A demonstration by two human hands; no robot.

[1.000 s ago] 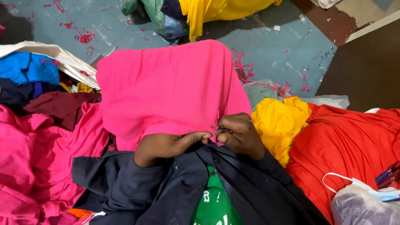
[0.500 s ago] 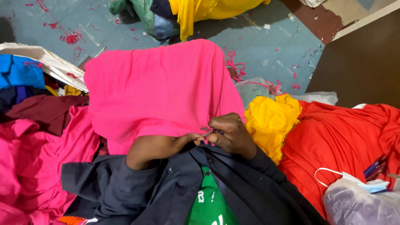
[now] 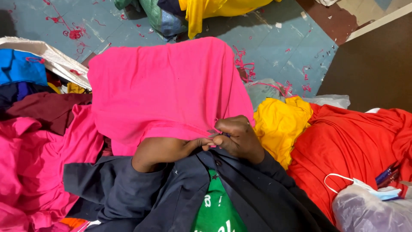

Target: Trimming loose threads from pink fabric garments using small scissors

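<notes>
right hand (image 3: 238,137) | grip pinching hem of soft pink cloth (image 3: 167,90) | left hand (image 3: 199,144) likewise

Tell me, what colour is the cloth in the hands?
Bright pink cloth, seen in the head view.

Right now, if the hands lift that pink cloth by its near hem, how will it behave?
Probably floppy: the pink cloth drapes and folds over whatever is beneath it. Likely light, since the left hand and right hand pinch just its hem. Unlikely to roll; it may drag along.
</notes>
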